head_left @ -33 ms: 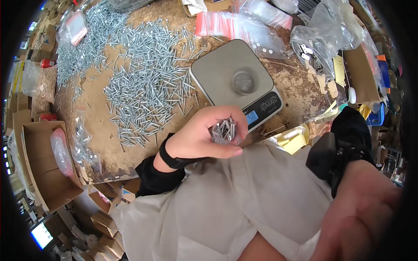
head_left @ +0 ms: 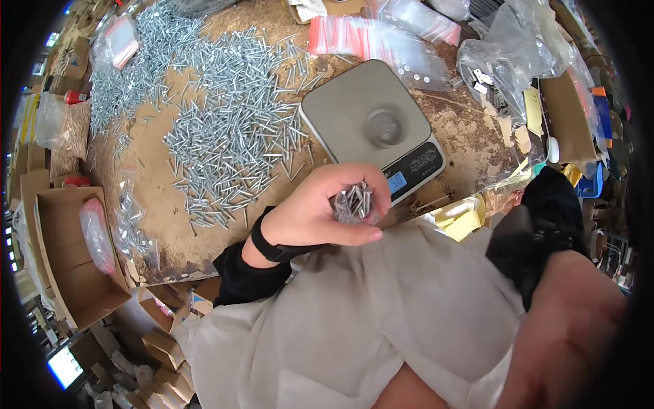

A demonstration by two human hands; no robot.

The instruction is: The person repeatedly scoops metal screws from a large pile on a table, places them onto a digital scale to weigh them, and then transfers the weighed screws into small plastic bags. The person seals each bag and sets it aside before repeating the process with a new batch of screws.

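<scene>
At far left an open carton (head_left: 68, 262) sits below the surface (head_left: 157, 204), and a wide spread of loose screws (head_left: 225, 136) covers the middle of that surface. The left hand (head_left: 320, 211) cups a bundle of screws (head_left: 354, 202) just in front of the scale (head_left: 371, 123), its grip curled shut around them, thumb underneath and fingers wrapped over the top. To handle this well, keep the fist snug so none slip, and keep the bundle level. The right hand (head_left: 565, 327) is blurred at the lower right edge; its grip looks spread and empty, though I cannot tell for sure.
</scene>
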